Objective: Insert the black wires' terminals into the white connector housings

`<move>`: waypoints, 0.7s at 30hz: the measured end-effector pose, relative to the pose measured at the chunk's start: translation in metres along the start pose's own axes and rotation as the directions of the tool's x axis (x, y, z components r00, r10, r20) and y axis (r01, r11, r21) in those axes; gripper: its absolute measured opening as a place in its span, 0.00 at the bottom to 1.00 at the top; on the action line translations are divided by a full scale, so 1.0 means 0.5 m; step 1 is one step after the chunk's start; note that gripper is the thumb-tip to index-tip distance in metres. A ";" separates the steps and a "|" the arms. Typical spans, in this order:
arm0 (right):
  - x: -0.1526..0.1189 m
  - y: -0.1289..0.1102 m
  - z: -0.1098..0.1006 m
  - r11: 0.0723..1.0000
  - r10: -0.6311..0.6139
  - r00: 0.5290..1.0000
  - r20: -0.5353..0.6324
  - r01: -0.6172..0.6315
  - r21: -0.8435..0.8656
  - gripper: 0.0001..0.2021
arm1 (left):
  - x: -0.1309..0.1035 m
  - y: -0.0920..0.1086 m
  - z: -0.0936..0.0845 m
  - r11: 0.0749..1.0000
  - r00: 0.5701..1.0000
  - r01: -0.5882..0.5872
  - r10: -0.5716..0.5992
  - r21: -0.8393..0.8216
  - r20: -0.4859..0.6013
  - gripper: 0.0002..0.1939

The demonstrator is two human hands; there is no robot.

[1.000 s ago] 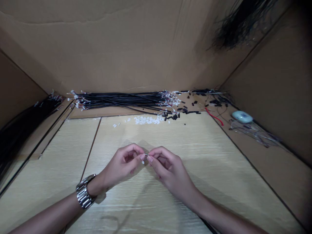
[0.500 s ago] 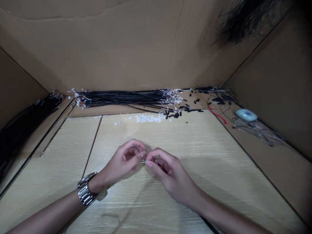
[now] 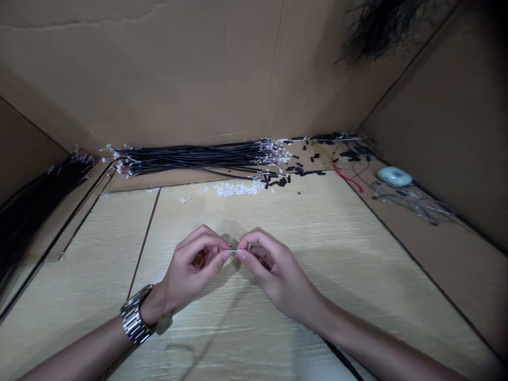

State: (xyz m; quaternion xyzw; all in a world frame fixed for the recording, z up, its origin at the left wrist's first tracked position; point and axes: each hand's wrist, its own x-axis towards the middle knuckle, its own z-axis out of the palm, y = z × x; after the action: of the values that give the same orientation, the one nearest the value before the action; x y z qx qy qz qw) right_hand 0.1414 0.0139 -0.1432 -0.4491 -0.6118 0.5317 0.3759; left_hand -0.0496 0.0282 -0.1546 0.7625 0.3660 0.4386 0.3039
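Thin coloured wires (image 3: 234,246) show in the small gap between my two hands, above the middle of the light wooden table (image 3: 246,338). My left hand (image 3: 198,259), with a metal watch (image 3: 137,315) on its wrist, pinches them between thumb and index finger. From the other side, my right hand (image 3: 270,264) pinches the same wires with thumb and forefinger, its other fingers curled. A black cable (image 3: 343,361) comes out from under my right forearm at the bottom.
Black cables with white connectors (image 3: 190,156) lie along the cardboard back wall (image 3: 178,79). White pieces (image 3: 236,189) and black pieces (image 3: 281,181) are scattered before them. More black cables (image 3: 35,203) lie left; a pale blue oval object (image 3: 394,177) sits right.
My left thumb and index finger have come level with my right fingertips, and more of the coloured wires shows between them. The whole view has shifted slightly.
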 end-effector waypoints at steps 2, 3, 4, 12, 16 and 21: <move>0.000 -0.004 -0.001 0.999 0.020 1.000 0.014 -0.020 0.037 0.07 | -0.002 0.004 -0.002 0.995 0.997 -0.074 0.075 0.074 -0.016 0.07; 0.000 -0.006 -0.001 0.997 0.037 0.999 0.028 -0.039 0.069 0.07 | -0.003 0.005 -0.003 0.986 0.992 -0.118 0.121 0.119 -0.017 0.09; 0.001 -0.009 -0.001 0.992 0.059 0.997 0.045 -0.064 0.111 0.08 | -0.004 0.006 -0.006 0.971 0.985 -0.167 0.171 0.169 -0.009 0.10; 0.000 -0.014 -0.001 0.949 0.142 0.984 0.107 -0.166 0.267 0.09 | -0.002 0.002 -0.019 0.835 0.913 -0.402 0.395 0.375 0.098 0.14; -0.006 -0.012 -0.002 0.978 0.074 0.995 0.063 -0.085 0.193 0.07 | 0.002 0.008 -0.015 0.878 0.947 -0.314 0.315 0.362 0.056 0.12; -0.007 -0.009 -0.003 0.992 0.007 0.999 0.032 -0.011 0.128 0.07 | 0.003 0.002 -0.007 0.923 0.963 -0.266 0.265 0.277 0.041 0.16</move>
State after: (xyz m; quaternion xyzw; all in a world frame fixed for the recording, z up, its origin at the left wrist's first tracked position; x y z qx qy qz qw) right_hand 0.1435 0.0110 -0.1387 -0.4182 -0.5803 0.5785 0.3920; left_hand -0.0520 0.0295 -0.1513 0.8408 0.3172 0.4186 0.1313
